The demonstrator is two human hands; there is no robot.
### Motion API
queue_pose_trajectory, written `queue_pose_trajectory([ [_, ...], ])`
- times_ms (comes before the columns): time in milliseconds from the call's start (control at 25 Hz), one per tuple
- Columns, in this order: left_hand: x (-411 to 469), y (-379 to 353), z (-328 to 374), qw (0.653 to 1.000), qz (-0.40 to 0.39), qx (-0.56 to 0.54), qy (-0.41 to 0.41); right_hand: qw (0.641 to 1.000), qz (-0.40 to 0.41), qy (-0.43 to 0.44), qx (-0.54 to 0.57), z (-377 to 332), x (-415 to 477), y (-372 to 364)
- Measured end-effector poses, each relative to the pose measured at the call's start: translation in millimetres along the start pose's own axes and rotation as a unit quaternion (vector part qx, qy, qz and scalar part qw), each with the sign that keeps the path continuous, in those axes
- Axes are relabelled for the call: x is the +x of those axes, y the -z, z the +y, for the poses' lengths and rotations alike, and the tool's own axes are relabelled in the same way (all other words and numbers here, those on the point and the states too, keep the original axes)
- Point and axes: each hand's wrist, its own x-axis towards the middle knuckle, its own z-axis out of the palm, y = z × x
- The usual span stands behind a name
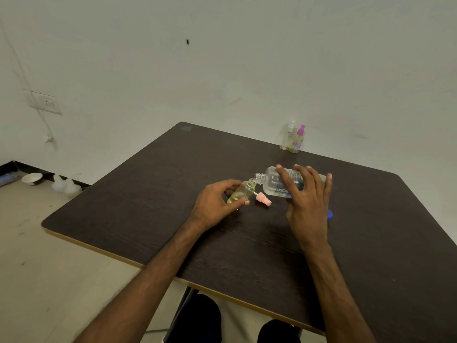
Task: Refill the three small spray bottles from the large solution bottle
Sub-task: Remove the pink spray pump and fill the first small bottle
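**One of three bottles under refill: handling and grip**

One small spray bottle [243,191] is being held low over the middle of the counter [160,199]. It is tilted, with its open neck meeting the mouth of the large solution bottle [272,180]. Whether its base is touching the counter cannot be told. The left hand [215,203] is gripping its lower body: the fingers [233,184] are curling over the far side and the thumb is pressing the near side. Yellowish liquid is sitting inside. The bottle is judged light, rigid and smooth-walled, likely slippery once wetted, so a hold on the body, clear of the neck, is looking sound.

The right hand [306,206] is lying over the large bottle from above and tipping it almost flat, mouth to the left. Its fingers [300,173] are spreading wide across the labelled body, and the thumb is hidden beneath. The bottle is clear and hard-walled, though glass or plastic cannot be told. It is judged the heavier item, so a grasp around the label is giving the best control of the pour.

The pink spray head [263,199] is lying on the counter between the hands. A blue cap [330,214] is showing partly behind the right hand. Two further spray bottles [294,142] are standing capped, close together, at the far edge.
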Motion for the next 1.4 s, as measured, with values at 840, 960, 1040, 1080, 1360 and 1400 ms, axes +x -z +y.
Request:
queue_pose_trajectory([
  [840, 0.7, 0.6, 0.1, 1.0, -0.001, 0.005, -0.01, 1.0, 0.008, -0.001, 0.0, -1.3, -0.4, 2.5],
  [960, 1.0, 0.3, -1.0, 1.0, -0.004, 0.006, -0.011, 1.0, 0.008, 0.0, -0.002, -1.2, -0.2, 2.6],
  [1040, 0.6, 0.2, -1.1, 1.0, -0.004, 0.005, -0.014, 1.0, 0.009, 0.0, -0.003, -0.9, -0.1, 2.4],
  [1080, 0.6, 0.3, -1.0, 1.0, -0.003, 0.005, -0.015, 1.0, 0.01, 0.001, -0.003, -0.9, 0.1, 2.3],
  [1360, 0.9, -0.4, -0.8, 1.0, -0.001, 0.003, -0.022, 1.0, 0.008, 0.001, -0.006, -0.4, 0.0, 1.5],
  [1400, 0.8, -0.8, -1.0, 1.0, 0.0, 0.002, -0.021, 1.0, 0.008, 0.001, -0.006, -0.2, 0.0, 1.3],
])
